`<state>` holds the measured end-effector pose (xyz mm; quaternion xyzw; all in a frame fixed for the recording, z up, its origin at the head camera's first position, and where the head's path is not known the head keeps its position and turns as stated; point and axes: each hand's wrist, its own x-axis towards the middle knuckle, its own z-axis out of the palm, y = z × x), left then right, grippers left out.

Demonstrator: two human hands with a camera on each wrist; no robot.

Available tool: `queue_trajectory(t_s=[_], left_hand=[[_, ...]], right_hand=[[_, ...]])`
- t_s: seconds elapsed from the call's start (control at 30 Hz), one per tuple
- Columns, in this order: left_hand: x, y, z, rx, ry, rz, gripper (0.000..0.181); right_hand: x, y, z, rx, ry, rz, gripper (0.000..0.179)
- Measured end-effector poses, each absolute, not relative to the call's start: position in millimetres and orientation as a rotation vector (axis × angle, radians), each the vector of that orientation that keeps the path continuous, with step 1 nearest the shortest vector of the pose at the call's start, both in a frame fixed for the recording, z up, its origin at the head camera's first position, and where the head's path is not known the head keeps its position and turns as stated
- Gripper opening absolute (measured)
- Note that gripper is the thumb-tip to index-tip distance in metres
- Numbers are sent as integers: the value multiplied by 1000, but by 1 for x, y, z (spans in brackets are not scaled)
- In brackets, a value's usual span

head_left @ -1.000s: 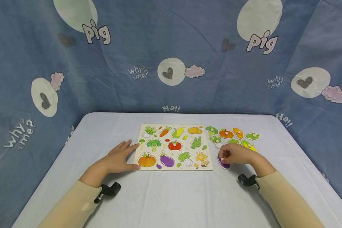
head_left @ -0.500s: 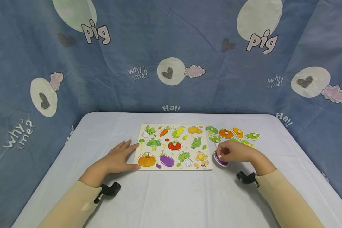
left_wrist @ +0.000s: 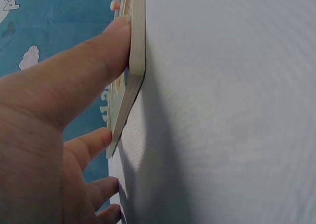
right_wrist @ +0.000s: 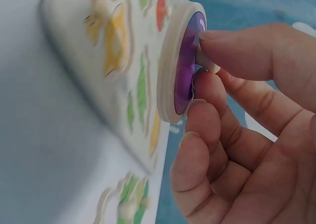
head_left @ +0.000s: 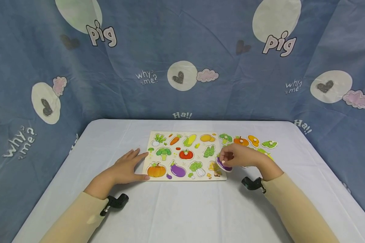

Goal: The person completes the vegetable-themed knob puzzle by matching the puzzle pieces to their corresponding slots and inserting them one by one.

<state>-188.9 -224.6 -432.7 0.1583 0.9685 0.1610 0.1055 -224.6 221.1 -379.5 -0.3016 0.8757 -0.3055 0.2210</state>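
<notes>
A flat wooden vegetable puzzle board (head_left: 182,165) lies on the table, with a tomato piece (head_left: 186,154) seated in its middle. My left hand (head_left: 124,170) rests against the board's left edge, fingers spread; in the left wrist view the thumb (left_wrist: 94,56) touches its front corner. Over the board's right edge, my right hand (head_left: 241,157) pinches the peg of a purple eggplant piece (head_left: 223,164) between thumb and finger. The right wrist view shows the eggplant piece (right_wrist: 186,66) tilted and raised off the board. The eggplant-shaped recess (head_left: 178,169) is in the board's front row.
Several loose pegged pieces lie right of the board, among them a broccoli (head_left: 225,138), a pumpkin (head_left: 241,141), an orange-yellow piece (head_left: 253,141) and a green one (head_left: 269,144). My right forearm hides part of this group. A patterned blue cloth (head_left: 182,44) hangs behind the table (head_left: 182,212).
My right hand has lifted the eggplant piece from the table right of the board and carried it left, over the board's right edge. The left hand stays in place.
</notes>
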Motion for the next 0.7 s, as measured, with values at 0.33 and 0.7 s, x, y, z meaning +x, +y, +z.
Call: queue_trajectory(t_s=[0.33, 0.7], left_hand=[[-185, -222, -432, 469, 2853, 481, 100], [-181, -219, -428, 463, 2850, 473, 101]], right_hand=[[-232, 189, -373, -913, 2371, -829, 7], [-242, 156, -376, -991, 2330, -797, 7]])
